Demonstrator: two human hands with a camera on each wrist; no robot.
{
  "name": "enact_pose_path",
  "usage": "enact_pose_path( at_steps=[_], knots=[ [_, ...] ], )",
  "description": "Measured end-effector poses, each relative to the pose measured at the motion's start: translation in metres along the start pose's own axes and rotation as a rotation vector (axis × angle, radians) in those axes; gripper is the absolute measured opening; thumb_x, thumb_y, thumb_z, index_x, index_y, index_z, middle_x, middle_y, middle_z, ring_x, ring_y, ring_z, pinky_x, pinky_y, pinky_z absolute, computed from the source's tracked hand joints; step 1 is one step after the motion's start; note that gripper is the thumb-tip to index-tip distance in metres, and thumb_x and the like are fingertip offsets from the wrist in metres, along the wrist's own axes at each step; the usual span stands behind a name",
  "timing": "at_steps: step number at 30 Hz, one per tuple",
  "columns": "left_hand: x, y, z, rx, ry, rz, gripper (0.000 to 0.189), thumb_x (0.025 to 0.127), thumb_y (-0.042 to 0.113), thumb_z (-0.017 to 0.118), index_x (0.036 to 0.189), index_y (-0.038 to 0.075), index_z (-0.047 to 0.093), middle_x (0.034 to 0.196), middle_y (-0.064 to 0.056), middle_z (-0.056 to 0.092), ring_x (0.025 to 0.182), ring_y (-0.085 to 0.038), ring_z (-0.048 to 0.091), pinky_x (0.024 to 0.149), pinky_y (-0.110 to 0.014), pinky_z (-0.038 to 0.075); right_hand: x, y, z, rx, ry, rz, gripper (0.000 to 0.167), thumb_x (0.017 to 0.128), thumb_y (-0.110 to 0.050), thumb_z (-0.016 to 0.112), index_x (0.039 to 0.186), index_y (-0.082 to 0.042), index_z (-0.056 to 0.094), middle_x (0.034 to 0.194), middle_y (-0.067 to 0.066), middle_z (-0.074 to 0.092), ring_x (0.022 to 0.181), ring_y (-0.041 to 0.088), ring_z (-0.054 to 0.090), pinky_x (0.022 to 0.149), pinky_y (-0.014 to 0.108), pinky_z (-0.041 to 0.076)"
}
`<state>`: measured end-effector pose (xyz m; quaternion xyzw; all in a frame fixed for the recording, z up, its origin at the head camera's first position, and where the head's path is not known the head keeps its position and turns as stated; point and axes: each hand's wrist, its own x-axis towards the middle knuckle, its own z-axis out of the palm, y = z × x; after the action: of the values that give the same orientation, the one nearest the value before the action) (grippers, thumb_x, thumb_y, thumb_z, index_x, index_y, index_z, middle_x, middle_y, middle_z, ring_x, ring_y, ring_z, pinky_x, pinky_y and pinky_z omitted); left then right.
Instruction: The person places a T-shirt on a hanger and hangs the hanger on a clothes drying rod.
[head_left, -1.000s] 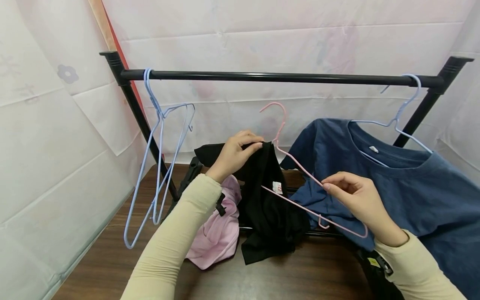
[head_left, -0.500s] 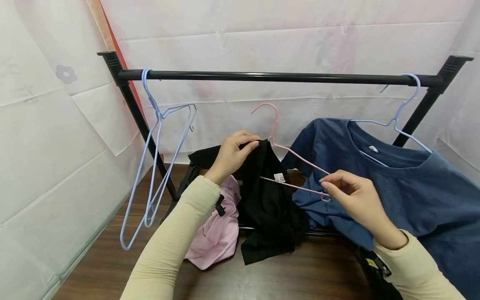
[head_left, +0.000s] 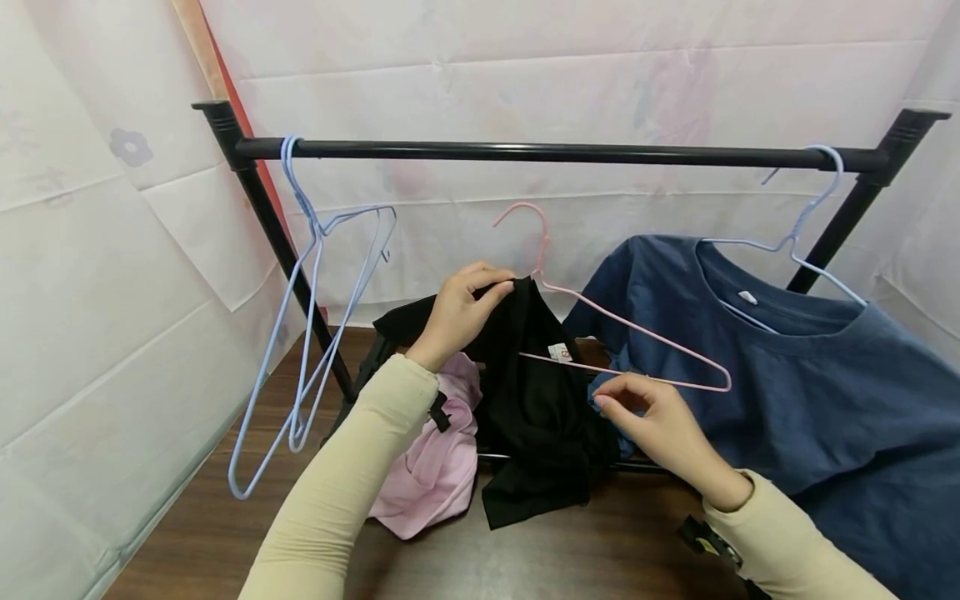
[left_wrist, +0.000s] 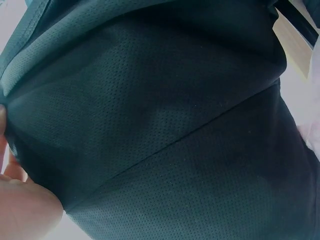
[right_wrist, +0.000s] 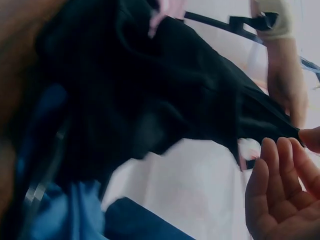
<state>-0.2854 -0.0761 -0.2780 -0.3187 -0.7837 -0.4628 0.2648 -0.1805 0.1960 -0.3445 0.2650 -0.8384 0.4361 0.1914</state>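
My left hand (head_left: 467, 312) pinches the top edge of a black garment (head_left: 551, 417), which has a small white label inside its opening. A pink hanger (head_left: 637, 325) is partly inside it; its left end is hidden by the cloth, while its hook and right end show. My right hand (head_left: 656, 421) sits just below the hanger's lower bar, beside the garment, fingers loosely bent and gripping nothing that I can see. In the left wrist view, perforated black fabric (left_wrist: 165, 120) fills most of the picture. The right wrist view has my right fingers (right_wrist: 280, 185) near the cloth.
A black rail (head_left: 525, 152) spans the back. Blue hangers (head_left: 315, 225) hang at its left; a navy T-shirt (head_left: 787, 400) on a blue hanger hangs at its right. Pink cloth (head_left: 431, 483) lies left of the black garment, above a brown wooden table (head_left: 600, 542).
My right hand has let go of the pink hanger and moved left and down. The hanger has tilted, its right end higher now and its hook further left. My left hand has shifted slightly left.
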Motion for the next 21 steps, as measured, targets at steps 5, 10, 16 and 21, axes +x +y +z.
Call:
enact_pose_path(
  at_steps=[5, 10, 16, 21],
  knots=[
    [-0.001, 0.000, -0.001, -0.006, 0.000, -0.008, 0.020, 0.093, 0.014, 0.067, 0.108, 0.004, 0.075, 0.098, -0.007, 0.071, 0.096, -0.018, 0.065, 0.090, -0.031, 0.051, 0.000, 0.011, 0.016, -0.064, -0.033, 0.126, 0.014, 0.091, -0.022, 0.071, 0.079, -0.016, 0.069, 0.063, -0.007, 0.057, 0.054, 0.002, 0.049, 0.051, 0.022, 0.043],
    [-0.003, 0.001, -0.002, -0.017, 0.003, -0.014, 0.019, 0.093, 0.014, 0.067, 0.108, 0.005, 0.076, 0.098, -0.007, 0.071, 0.096, -0.018, 0.065, 0.089, -0.031, 0.051, -0.002, 0.016, 0.025, -0.180, -0.048, 0.195, 0.020, 0.088, -0.030, 0.074, 0.072, -0.020, 0.066, 0.057, -0.009, 0.050, 0.053, 0.003, 0.046, 0.051, 0.022, 0.040],
    [-0.004, 0.001, -0.001, -0.034, 0.006, -0.003, 0.020, 0.093, 0.014, 0.067, 0.107, 0.004, 0.075, 0.097, -0.008, 0.071, 0.095, -0.018, 0.065, 0.088, -0.032, 0.051, -0.005, 0.015, 0.028, -0.190, -0.095, 0.234, 0.020, 0.087, -0.023, 0.074, 0.070, -0.020, 0.063, 0.058, -0.009, 0.050, 0.053, 0.003, 0.046, 0.052, 0.021, 0.039],
    [-0.005, 0.000, 0.000, -0.040, 0.006, -0.006, 0.020, 0.093, 0.014, 0.067, 0.108, 0.004, 0.075, 0.097, -0.009, 0.071, 0.094, -0.019, 0.065, 0.088, -0.032, 0.051, -0.008, 0.016, 0.030, -0.177, -0.133, 0.234, 0.023, 0.086, -0.021, 0.073, 0.067, -0.020, 0.061, 0.059, -0.010, 0.051, 0.053, 0.002, 0.045, 0.052, 0.021, 0.038]
  ],
)
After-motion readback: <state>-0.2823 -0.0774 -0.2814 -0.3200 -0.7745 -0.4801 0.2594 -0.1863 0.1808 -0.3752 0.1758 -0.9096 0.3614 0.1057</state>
